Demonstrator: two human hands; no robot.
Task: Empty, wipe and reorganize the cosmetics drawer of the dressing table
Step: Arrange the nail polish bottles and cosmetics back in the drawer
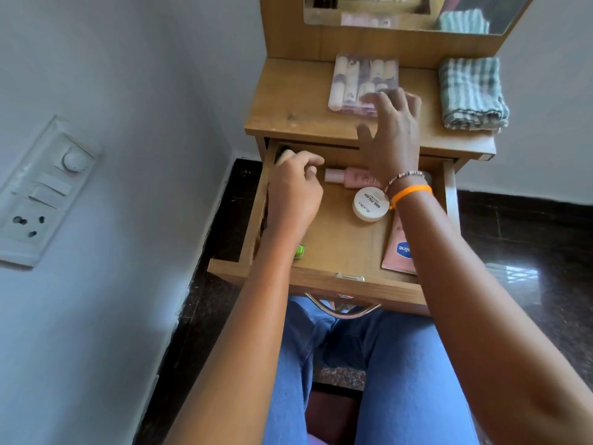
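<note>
The wooden drawer (333, 248) of the dressing table is pulled out over my lap. Inside lie a pink bottle (349, 177), a round white nail-polish jar (370, 203), a pink tube (399, 252) at the right and a small green item (300, 251) under my left forearm. My left hand (293, 191) reaches into the drawer's back left corner with fingers curled around a dark object (284, 154), mostly hidden. My right hand (391, 130) hovers with fingers spread above the tabletop edge, just in front of a flat pink pack of tubes (362, 78).
A folded green striped cloth (471, 93) lies on the tabletop (288, 104) at the right. A mirror (385, 11) stands behind. A white wall with a switch plate (41, 191) is close on the left. Dark tiled floor surrounds the table.
</note>
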